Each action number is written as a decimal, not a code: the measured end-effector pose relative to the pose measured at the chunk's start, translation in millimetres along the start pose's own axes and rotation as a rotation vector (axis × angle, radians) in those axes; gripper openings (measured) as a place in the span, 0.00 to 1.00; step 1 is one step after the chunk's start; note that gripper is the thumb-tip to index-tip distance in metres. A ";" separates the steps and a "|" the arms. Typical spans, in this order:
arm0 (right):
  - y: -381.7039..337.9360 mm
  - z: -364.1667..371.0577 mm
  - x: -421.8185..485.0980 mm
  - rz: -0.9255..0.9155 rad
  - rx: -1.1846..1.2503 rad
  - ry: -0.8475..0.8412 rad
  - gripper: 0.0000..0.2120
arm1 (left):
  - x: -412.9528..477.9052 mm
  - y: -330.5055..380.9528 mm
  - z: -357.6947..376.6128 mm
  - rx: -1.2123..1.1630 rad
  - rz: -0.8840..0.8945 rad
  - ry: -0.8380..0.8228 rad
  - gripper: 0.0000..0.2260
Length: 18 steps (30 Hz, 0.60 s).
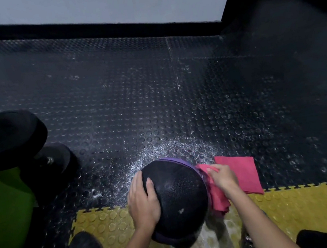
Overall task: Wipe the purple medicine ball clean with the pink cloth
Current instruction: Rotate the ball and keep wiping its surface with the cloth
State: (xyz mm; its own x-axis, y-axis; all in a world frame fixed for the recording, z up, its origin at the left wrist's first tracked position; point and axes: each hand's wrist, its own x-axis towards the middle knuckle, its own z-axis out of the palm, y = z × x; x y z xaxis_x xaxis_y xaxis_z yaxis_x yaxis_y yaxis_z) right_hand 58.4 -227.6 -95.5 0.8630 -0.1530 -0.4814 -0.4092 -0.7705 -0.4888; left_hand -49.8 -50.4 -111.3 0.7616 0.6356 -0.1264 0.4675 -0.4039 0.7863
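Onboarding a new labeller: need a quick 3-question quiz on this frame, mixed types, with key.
1. True or false: the left hand rests on the medicine ball.
2. Where does the right hand hold the pink cloth against the ball? A) its top B) its right side C) its left side
3. Fill in: the mat nearest the camera is ___ in colour.
Key: 1 true; 2 B; 3 yellow.
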 end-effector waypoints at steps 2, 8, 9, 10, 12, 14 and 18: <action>1.0 -7.4 -8.8 0.034 0.235 0.072 0.16 | 4.0 1.7 -0.9 -0.014 -0.036 0.001 0.31; -26.5 39.7 -66.9 -0.465 -0.014 0.238 0.15 | 12.0 -5.0 -7.3 -0.122 -0.099 0.005 0.28; -23.3 43.8 -60.0 -0.420 -0.036 0.259 0.15 | 12.1 -7.9 -7.9 -0.145 -0.114 0.015 0.24; -20.5 42.8 -50.4 -0.312 0.002 0.240 0.15 | 12.0 -10.9 -8.1 -0.161 -0.127 0.028 0.20; -13.4 37.7 -36.8 -0.089 0.164 0.200 0.15 | 11.8 -13.9 -7.8 -0.183 -0.154 0.051 0.16; -17.5 41.4 -41.8 -0.092 0.138 0.237 0.14 | 12.3 -13.8 -6.5 -0.184 -0.170 0.067 0.16; -36.5 68.2 -90.0 -0.516 0.014 0.511 0.12 | 16.1 -16.6 -6.9 -0.179 -0.210 0.106 0.16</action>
State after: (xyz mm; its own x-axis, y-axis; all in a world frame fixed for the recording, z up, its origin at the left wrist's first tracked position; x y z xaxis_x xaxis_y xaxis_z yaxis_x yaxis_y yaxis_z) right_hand -24.5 -143.5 -83.9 0.9763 -0.0444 0.2116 0.0871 -0.8152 -0.5725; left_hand -48.4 -28.9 -122.2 0.6010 0.7622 -0.2408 0.5162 -0.1401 0.8449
